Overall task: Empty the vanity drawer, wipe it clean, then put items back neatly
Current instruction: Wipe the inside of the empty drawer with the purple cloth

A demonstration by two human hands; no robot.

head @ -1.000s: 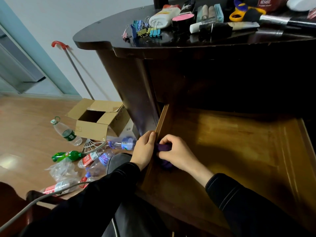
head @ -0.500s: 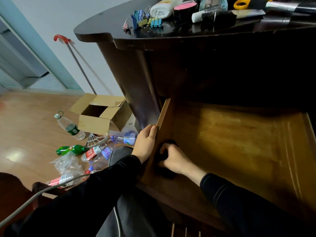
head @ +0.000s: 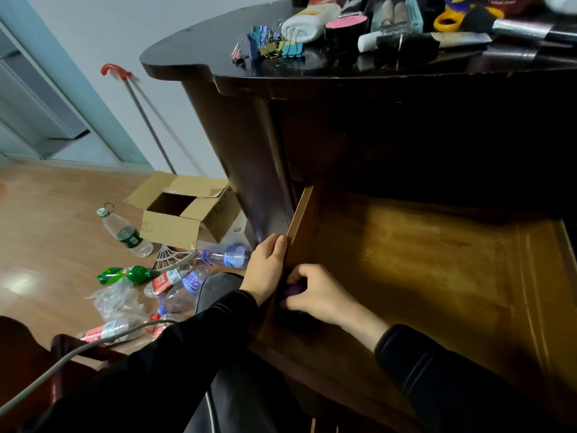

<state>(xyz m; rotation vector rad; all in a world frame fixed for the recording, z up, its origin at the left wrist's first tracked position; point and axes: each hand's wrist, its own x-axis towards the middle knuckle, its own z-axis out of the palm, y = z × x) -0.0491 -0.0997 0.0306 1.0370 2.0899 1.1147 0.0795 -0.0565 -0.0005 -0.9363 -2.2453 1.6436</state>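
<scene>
The wooden vanity drawer [head: 437, 270] stands pulled out, and its bottom is bare. My right hand [head: 315, 295] is inside it at the near left corner, fingers curled round a purple cloth [head: 293, 289] pressed against the left wall. My left hand [head: 268, 267] rests on the outside of that left wall [head: 301, 220], thumb along its top edge. The removed items lie on the dark vanity top [head: 193, 57]: coloured binder clips [head: 271, 45], a white tube [head: 309, 20], a round pink-lidded box [head: 345, 26], yellow scissors [head: 449, 21].
On the wooden floor to the left lie an open cardboard box [head: 184, 210], several plastic bottles [head: 128, 232] and a crumpled bag [head: 115, 301]. A red-handled pole [head: 140, 114] leans on the wall. A grey cable [head: 62, 360] crosses my lap.
My right hand keeps rubbing the cloth at the drawer's near left corner, shifting slightly along the wall. The left hand stays on the drawer's side. The camera tilted up and down.
</scene>
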